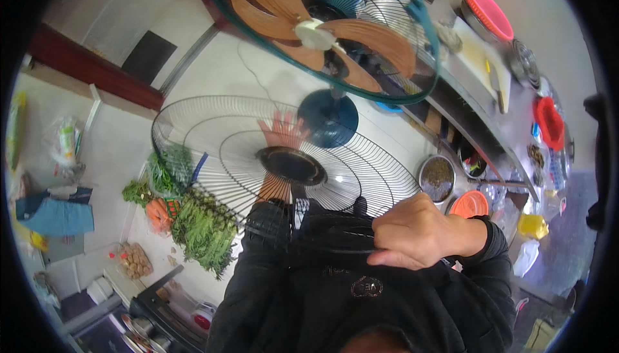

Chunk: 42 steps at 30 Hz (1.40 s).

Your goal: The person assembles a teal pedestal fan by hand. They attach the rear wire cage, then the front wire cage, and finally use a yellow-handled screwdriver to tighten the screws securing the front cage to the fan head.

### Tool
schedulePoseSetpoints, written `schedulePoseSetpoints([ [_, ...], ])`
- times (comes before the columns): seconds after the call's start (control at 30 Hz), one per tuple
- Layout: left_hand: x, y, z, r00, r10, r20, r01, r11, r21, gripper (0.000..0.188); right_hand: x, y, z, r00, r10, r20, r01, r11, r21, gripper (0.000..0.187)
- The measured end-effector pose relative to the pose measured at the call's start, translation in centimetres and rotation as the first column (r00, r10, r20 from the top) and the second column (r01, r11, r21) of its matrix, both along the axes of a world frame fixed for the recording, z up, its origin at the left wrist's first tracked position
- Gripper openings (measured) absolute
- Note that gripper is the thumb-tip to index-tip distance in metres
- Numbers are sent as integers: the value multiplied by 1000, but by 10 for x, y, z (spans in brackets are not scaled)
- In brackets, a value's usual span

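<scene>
A black wire fan grille point(380, 166) with a dark round centre is held in front of my body. My right hand point(416, 234) is closed around its near right rim. Through the wires my left hand point(284, 130) shows behind the grille, its fingers spread; whether the palm touches the wires I cannot tell. Just ahead stands a fan on a dark round base point(327, 118). Its orange-brown blades point(371, 40) and white hub point(314, 34) are uncovered at the front. A teal rim point(433, 43) runs around the rear cage.
Leafy greens point(206, 230) and bagged carrots point(161, 214) lie on the floor at left. To the right, a metal counter holds a cutting board with a knife point(495, 85), a pink basin point(488, 11) and a red basket point(549, 124). Below it sits a metal bowl point(436, 177).
</scene>
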<state>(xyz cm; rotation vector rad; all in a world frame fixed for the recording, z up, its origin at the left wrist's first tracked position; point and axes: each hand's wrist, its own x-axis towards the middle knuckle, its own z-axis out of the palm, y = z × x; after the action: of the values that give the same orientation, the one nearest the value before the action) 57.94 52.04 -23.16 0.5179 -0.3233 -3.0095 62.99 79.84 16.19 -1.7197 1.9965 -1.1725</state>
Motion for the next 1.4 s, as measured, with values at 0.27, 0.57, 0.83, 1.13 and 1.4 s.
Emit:
schedulePoseSetpoints([
  [0.27,-89,-48,12,987,-144,-67,142,990,-25,102,-21,-54,24,968,-222,-118,228,973,43,34],
  [0.57,-151,-54,18,960,-122,-253,113,992,-50,98,-44,-49,20,698,-510,-503,495,851,-176,29],
  [0.83,-132,-57,-11,761,-265,-592,319,948,-15,97,-45,-34,11,695,-481,-534,443,872,-209,31],
  [1.13,-158,-73,11,990,-135,49,137,990,-40,91,-55,-38,-18,354,-734,-580,690,624,-368,50],
  [1.4,-181,-88,-4,939,-248,-240,291,942,165,94,-75,-32,-41,246,-838,-488,729,491,-476,115],
])
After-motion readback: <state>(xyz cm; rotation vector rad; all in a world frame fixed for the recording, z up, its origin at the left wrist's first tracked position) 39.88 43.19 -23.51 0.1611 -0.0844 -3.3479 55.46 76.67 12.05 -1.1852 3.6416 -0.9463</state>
